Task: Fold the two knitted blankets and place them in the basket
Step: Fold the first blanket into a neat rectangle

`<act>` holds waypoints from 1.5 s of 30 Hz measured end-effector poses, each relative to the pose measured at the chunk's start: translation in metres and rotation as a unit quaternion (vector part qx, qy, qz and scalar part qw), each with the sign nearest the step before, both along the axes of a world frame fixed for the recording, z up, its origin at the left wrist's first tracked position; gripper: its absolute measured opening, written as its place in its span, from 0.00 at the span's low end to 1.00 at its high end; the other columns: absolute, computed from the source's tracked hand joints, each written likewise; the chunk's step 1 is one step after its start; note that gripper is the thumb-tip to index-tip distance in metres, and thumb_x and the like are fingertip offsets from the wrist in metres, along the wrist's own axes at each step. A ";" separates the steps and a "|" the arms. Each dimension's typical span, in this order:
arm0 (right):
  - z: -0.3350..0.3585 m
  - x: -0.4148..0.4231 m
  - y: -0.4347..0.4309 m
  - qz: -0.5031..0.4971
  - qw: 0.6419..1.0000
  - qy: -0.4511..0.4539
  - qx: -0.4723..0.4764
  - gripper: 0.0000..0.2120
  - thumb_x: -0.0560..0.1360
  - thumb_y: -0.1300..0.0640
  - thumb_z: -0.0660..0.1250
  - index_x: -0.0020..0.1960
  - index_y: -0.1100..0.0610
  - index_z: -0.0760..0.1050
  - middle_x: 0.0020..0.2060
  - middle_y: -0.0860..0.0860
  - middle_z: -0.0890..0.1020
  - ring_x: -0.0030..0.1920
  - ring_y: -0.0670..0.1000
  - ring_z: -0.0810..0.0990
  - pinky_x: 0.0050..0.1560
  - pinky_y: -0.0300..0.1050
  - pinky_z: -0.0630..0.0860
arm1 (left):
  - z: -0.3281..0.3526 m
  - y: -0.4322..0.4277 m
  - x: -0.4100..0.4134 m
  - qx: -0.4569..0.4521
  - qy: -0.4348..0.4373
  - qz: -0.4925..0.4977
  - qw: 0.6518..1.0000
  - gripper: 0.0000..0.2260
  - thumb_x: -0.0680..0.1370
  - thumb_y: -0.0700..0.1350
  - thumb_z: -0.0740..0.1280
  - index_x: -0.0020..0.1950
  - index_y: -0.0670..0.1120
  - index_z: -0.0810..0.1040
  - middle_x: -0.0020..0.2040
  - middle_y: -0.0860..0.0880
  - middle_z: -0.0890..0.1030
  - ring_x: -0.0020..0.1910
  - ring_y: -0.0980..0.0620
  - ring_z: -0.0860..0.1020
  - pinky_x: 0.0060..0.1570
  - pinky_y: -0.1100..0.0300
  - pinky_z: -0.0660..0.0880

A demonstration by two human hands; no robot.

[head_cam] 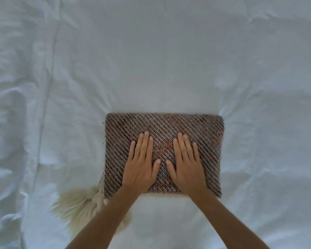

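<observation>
Knitted blanket (187, 130) folded, long axis left–right, left hand (141, 167), right hand (186, 168) flat, grips open.

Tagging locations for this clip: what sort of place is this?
Probably a bedroom, on a bed: a wrinkled white sheet fills the view, with a folded knitted blanket and cream tassels lying on it.

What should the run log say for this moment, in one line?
stage: pressing fold flat | knitted blanket: folded rectangle on white sheet | left hand, right hand: flat on top | basket: not visible
</observation>
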State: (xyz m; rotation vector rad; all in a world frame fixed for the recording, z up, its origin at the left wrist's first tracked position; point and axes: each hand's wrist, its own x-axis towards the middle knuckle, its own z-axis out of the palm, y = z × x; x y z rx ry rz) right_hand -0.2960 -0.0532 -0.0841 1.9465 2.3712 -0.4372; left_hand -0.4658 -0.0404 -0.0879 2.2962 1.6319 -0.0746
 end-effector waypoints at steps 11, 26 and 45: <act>0.008 0.045 -0.018 -0.062 0.998 -0.029 -0.004 0.31 0.80 0.45 0.47 0.75 0.63 0.52 0.76 0.58 0.53 0.76 0.57 0.51 0.74 0.57 0.50 | 0.013 -0.005 -0.045 -0.004 -0.002 0.164 0.986 0.31 0.80 0.56 0.45 0.77 0.38 0.44 0.78 0.40 0.44 0.77 0.44 0.44 0.75 0.46 0.46; 0.034 0.047 -0.012 -0.429 0.882 0.160 -0.110 0.38 0.76 0.45 0.62 0.76 0.58 0.46 0.72 0.60 0.61 0.71 0.61 0.59 0.69 0.64 0.57 | 0.027 0.015 -0.065 -0.177 -0.200 0.457 0.848 0.41 0.68 0.59 0.73 0.71 0.43 0.57 0.67 0.42 0.69 0.66 0.41 0.68 0.65 0.44 0.68; 0.127 0.074 -0.005 -0.502 0.725 0.409 -0.233 0.29 0.65 0.52 0.75 0.63 0.57 0.71 0.53 0.52 0.79 0.50 0.54 0.79 0.54 0.53 0.77 | 0.118 0.005 -0.079 -0.347 -0.400 0.455 0.716 0.18 0.64 0.50 0.78 0.51 0.48 0.79 0.48 0.48 0.84 0.46 0.48 0.83 0.49 0.53 0.79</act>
